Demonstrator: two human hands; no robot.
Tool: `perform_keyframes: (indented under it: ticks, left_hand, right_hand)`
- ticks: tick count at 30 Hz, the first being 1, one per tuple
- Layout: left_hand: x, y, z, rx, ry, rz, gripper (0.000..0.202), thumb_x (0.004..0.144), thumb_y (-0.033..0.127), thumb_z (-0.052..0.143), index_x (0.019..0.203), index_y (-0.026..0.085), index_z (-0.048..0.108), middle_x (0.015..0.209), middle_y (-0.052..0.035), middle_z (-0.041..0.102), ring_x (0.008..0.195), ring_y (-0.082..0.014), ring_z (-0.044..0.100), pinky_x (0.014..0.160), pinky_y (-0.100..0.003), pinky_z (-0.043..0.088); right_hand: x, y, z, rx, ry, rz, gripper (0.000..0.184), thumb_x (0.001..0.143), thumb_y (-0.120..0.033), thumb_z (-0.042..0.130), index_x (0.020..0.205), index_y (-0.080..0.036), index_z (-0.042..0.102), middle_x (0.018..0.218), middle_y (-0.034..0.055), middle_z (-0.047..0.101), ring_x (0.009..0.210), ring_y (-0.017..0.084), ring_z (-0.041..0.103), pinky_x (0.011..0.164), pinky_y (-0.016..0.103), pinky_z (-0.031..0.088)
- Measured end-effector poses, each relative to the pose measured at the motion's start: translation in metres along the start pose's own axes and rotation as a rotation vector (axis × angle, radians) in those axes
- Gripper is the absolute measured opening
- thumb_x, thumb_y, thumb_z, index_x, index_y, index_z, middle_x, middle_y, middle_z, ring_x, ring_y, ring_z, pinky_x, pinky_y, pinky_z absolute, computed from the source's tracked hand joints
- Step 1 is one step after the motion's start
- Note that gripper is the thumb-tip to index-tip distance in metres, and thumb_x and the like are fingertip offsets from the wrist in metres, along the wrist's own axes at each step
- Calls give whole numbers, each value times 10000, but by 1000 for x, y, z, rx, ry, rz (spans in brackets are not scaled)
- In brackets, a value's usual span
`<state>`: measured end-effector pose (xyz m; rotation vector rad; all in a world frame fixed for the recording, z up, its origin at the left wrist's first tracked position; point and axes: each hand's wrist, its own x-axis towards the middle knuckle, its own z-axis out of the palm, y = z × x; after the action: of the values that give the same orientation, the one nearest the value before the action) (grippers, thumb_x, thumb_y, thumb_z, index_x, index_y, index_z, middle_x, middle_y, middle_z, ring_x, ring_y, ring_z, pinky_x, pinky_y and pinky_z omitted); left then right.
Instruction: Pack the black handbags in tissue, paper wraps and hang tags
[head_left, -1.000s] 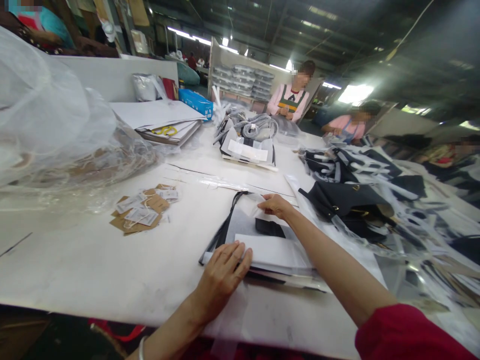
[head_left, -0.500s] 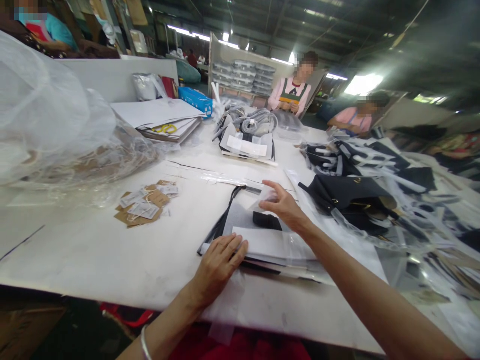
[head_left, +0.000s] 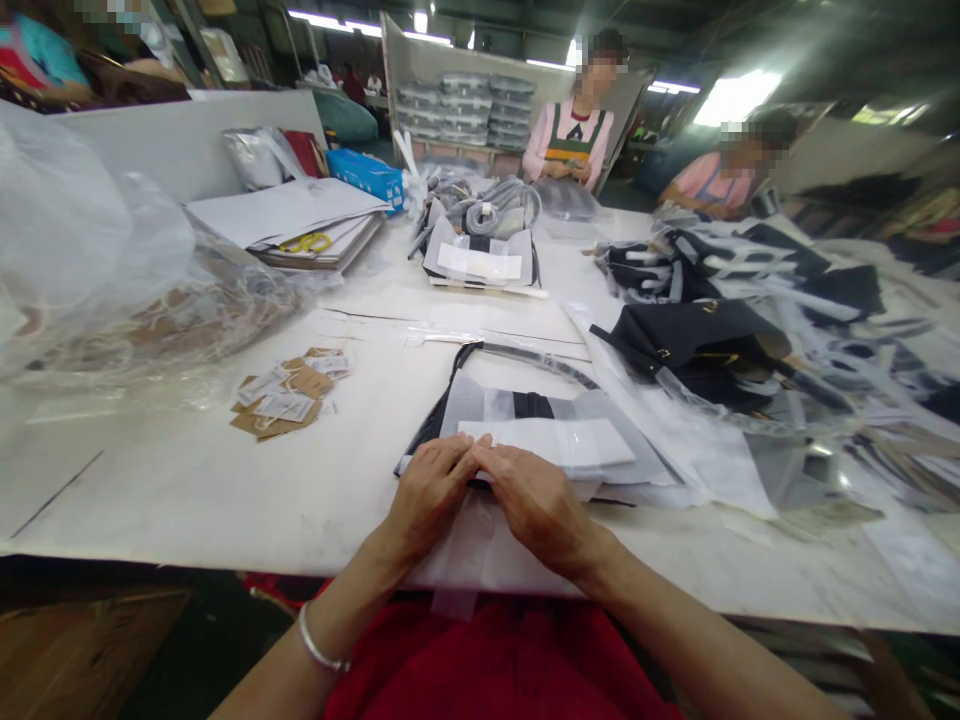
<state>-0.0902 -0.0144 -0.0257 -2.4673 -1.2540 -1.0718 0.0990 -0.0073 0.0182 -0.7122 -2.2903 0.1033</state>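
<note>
Brown hang tags (head_left: 289, 395) lie near the left hand (head_left: 435, 490) — handy, presumably. That hand meets the right hand (head_left: 532, 500) at the near edge of the paper-covered black bag (head_left: 555, 440), apparently steadying it flat on the surface (head_left: 165, 490) — pinching or just pressing, I can't tell.

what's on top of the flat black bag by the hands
A pale grey sheet and a white rectangular strip lie on the flat black bag; most of its surface is hidden.
</note>
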Motion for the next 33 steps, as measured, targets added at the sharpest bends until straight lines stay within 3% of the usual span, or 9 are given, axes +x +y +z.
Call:
perform_keyframes:
  ticks: [4, 7, 12, 18, 23, 25, 27, 30, 33]
  left_hand:
    - [2, -3, -3, 28, -21, 13, 382, 930, 125, 512, 1297, 225, 552, 1131, -83, 659, 1088, -204, 613, 921, -357, 512]
    - [5, -5, -6, 26, -64, 18, 438, 891, 79, 509, 1299, 228, 560, 1141, -88, 649, 1069, -208, 611, 914, -368, 517]
    - [7, -9, -8, 11, -100, 34, 475, 859, 56, 535, 1306, 216, 547, 1151, -82, 645, 1053, -225, 607, 889, -380, 521]
    - [11, -13, -12, 16, -133, 24, 577, 801, 21, 570, 1332, 242, 518, 1184, -68, 639, 1065, -223, 604, 897, -369, 510]
    - [14, -15, -13, 17, -150, 27, 593, 783, 28, 591, 1332, 242, 523, 1171, -65, 647, 1049, -222, 609, 888, -348, 505]
    - [15, -15, -13, 13, -153, 22, 597, 783, 35, 603, 1337, 241, 521, 1176, -64, 646, 1060, -227, 605, 895, -352, 501]
    - [16, -14, -13, 12, -152, 13, 596, 787, 38, 608, 1341, 239, 518, 1178, -62, 646, 1070, -231, 602, 898, -357, 499]
    - [18, -13, -14, 3, -164, 8, 585, 794, 40, 608, 1337, 240, 518, 1186, -60, 643, 1069, -233, 603, 894, -359, 500]
    - [20, -13, -16, -8, -189, 8, 583, 795, 39, 609, 1334, 242, 519, 1187, -62, 641, 1061, -235, 605, 886, -361, 504]
  right_hand:
    - [-20, -14, -11, 131, 66, -56, 478, 918, -66, 522, 1379, -177, 460, 1120, 105, 703, 1104, 206, 647, 965, 393, 547]
    - [-41, -24, -16, 184, -86, -132, 402, 923, -83, 520, 1317, -160, 513, 1080, 97, 717, 1094, 194, 642, 987, 396, 532]
    - [-67, -37, 9, -56, -326, -71, 378, 953, -117, 462, 1316, -184, 546, 1382, 112, 569, 1382, 269, 397, 1140, 543, 352]
    - [-56, -47, 39, 81, -177, 15, 172, 924, -224, 558, 1048, -157, 656, 1119, 89, 704, 1145, 237, 599, 1155, 483, 342]
    - [-42, -39, 22, 238, -94, 123, 193, 983, -231, 474, 882, -184, 630, 819, 47, 710, 799, 153, 667, 904, 317, 526]
    - [-42, -33, 9, 290, -121, 183, 206, 994, -268, 467, 875, -189, 615, 758, 27, 685, 695, 135, 642, 704, 241, 539]
    - [-46, -28, -4, 307, -153, 208, 204, 998, -262, 458, 876, -193, 606, 742, 17, 670, 666, 125, 627, 658, 222, 526]
    - [-55, -28, -14, 241, -232, 84, 122, 958, -224, 509, 1000, -186, 618, 942, 67, 707, 967, 185, 648, 963, 357, 495]
    - [-61, -39, -2, 86, -328, 3, 362, 887, -187, 580, 1249, -185, 556, 1317, 110, 600, 1323, 275, 439, 1169, 520, 261]
